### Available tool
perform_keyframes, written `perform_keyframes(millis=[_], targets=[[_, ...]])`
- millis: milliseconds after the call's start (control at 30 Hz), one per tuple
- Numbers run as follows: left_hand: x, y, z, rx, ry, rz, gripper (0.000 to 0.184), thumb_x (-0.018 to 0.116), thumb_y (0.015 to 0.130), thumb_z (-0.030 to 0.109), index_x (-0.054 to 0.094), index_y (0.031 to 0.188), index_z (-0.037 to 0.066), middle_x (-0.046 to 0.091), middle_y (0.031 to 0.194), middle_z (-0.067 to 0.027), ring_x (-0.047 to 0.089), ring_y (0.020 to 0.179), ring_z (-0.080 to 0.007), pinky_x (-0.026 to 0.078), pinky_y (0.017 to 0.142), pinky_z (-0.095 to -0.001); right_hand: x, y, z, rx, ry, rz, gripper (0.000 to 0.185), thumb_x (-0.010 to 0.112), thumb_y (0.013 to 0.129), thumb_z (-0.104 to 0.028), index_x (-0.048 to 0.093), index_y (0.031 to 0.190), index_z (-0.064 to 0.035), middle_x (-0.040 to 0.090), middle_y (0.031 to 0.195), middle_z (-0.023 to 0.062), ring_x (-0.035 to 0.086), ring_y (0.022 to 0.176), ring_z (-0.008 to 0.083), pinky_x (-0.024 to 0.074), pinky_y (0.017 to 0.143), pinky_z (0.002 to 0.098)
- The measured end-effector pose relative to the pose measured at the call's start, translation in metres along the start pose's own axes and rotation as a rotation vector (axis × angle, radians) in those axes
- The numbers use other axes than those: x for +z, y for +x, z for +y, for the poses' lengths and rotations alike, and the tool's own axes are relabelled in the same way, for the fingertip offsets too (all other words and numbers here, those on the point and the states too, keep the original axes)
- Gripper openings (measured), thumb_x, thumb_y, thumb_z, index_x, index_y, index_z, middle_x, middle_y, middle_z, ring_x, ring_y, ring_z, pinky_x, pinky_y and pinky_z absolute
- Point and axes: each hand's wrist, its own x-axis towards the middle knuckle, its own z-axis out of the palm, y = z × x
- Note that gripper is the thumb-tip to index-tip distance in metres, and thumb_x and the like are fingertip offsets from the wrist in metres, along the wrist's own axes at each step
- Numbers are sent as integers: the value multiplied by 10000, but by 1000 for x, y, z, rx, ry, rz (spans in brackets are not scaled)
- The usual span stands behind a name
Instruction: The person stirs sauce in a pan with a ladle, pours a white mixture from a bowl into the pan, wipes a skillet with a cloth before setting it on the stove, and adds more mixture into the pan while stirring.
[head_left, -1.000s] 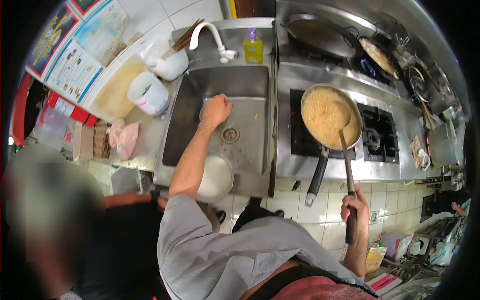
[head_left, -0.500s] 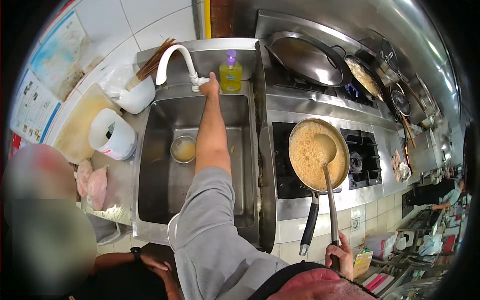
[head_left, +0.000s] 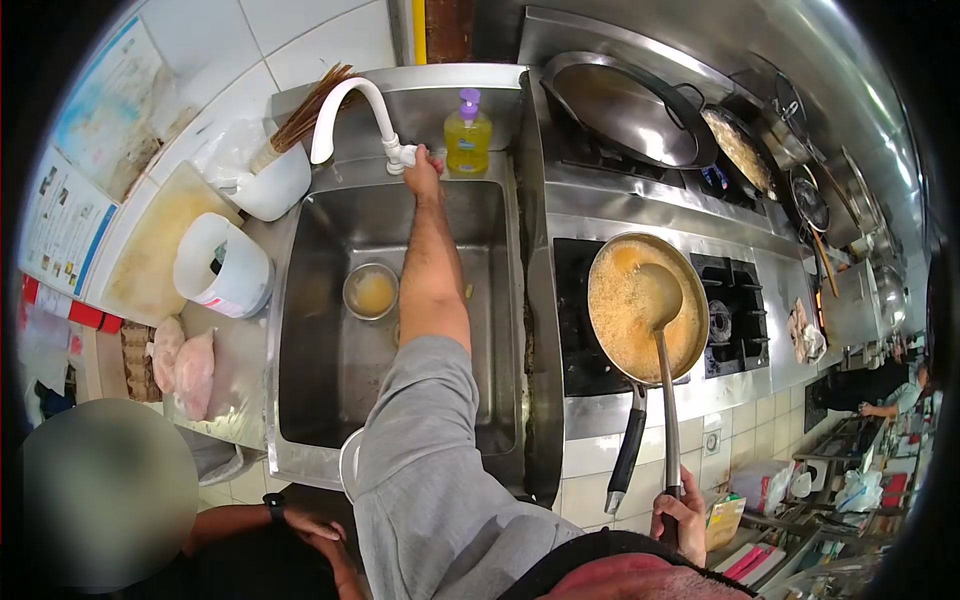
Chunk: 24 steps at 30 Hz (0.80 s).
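Observation:
At the back of the sink, my left hand closes around the handle of the white faucet. My left arm crosses over the sink basin. A small metal bowl with cloudy yellowish liquid sits in the basin. My right hand, low on the right, grips the long handle of a ladle. The ladle's head rests in bubbling tan liquid inside a frying pan on the stove. The pan's black handle points toward me, beside the ladle handle.
A yellow soap bottle stands right of the faucet. Left of the sink are a white tub, raw meat pieces and a cutting board. A wok sits on the back burners. Another person is at lower left.
The view has shifted slightly. The ladle head has moved a little in the pan, and orange patches show in the liquid. My left hand stays at the faucet handle.

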Motion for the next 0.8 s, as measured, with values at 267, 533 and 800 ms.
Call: perform_keyframes(millis=[267,533,800], targets=[[-6,3,-4,-49,-133,-84,216,623,820,249,516,843,63,514,675,-46,528,544,-161,457,489,-257,-2,1,4,8,21,17,615,568,705,-3,335,1274,-23,514,594,57,477,365,152,392,316,259],[-10,6,-6,-114,-215,-119,265,632,816,265,498,873,44,526,747,-65,559,660,-186,488,563,-287,-3,1,4,18,22,10,626,557,713,1,323,1293,-21,520,614,60,479,372,150,397,317,258],[-17,-32,42,-185,528,-200,614,594,810,474,449,1163,-7,560,943,-139,593,767,-224,501,611,-297,-5,4,8,-22,8,4,632,548,735,-25,300,1316,-15,513,618,52,471,388,133,371,325,240]])
